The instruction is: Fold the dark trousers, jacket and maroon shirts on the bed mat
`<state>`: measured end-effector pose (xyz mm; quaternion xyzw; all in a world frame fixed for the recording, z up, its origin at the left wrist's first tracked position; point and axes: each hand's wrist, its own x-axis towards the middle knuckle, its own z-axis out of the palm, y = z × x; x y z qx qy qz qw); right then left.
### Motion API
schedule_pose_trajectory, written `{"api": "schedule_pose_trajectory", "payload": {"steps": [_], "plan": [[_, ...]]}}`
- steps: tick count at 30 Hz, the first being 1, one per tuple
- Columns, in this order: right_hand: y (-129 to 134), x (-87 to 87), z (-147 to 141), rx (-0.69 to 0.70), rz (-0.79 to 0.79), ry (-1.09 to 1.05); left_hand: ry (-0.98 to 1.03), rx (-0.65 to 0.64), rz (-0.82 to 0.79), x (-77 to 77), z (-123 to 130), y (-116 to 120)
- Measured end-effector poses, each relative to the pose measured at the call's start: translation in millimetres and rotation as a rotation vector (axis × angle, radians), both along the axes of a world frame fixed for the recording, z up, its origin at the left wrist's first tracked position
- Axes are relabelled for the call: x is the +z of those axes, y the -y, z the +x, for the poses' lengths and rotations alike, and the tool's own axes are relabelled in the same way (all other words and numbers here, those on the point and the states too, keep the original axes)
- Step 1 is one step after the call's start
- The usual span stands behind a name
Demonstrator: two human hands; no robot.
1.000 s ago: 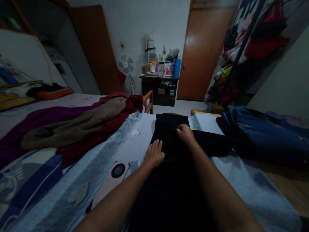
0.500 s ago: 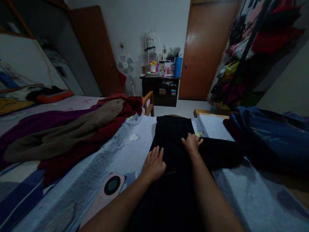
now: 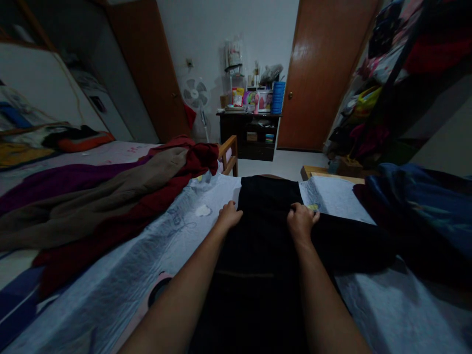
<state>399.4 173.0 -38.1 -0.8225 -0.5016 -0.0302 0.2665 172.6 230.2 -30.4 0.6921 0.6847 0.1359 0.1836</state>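
Lengthwise, the black garment point(image 3: 258, 243) runs straight away from the person, its long axis lying nearly in line with the view, from the bottom edge of the frame up to a squared-off far end close to the far edge of the pale blue sheet point(image 3: 169, 246). It lies on that sheet, between the two forearms. One long strip of black cloth (sleeve-like, though the dark hides its seams) branches off to the right, roughly crosswise to the body and slanting a little back toward the person; its tip points at the stack of folded blue clothes point(image 3: 435, 206). A thin brownish line point(image 3: 243, 274) crosses the black cloth side to side, square to the long axis.

The left hand point(image 3: 230, 215) is at the garment's left edge, short of the far end, its fingers bent inward and pinching the border. The right hand point(image 3: 302, 222) is opposite, just where the strip branches off, with its fingers curled and gripping the cloth. A shallow crease spans the stretch between them.

A pink phone point(image 3: 129, 322) lies on the sheet, partly covered by the left forearm. Farther left, a dark red garment point(image 3: 110, 241), a grey-brown one point(image 3: 121, 189) and a purple one point(image 3: 84, 172) lie side by side, their lengths slanting toward the wooden rail point(image 3: 229, 152).
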Motion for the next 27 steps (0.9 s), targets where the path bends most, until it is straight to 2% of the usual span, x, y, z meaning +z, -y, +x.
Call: {"api": "schedule_pose_trajectory", "payload": {"steps": [4,10,13,17,22,24,27], "plan": [[0,4.8,3,0.011,0.022,-0.059,0.041,-0.005,-0.009,-11.3,10,-16],[4,17.4,9,-0.002,0.014,-0.105,0.019,-0.066,0.112,-26.5,18,-4],[6,23.5,15,0.009,-0.046,-0.107,0.032,-0.095,0.084,-25.3,19,-3],[8,30.4,26,0.011,-0.156,-0.073,0.075,-0.064,0.015,-18.3,18,-7],[11,35.4,42,0.079,-0.361,-0.062,0.165,-0.037,0.106,-17.5,14,-7],[12,36.2,45,0.098,-0.365,-0.059,0.158,-0.069,0.146,-19.9,12,-6],[14,35.5,42,0.055,-0.251,-0.035,0.107,-0.12,0.165,-25.1,11,-5]]}}
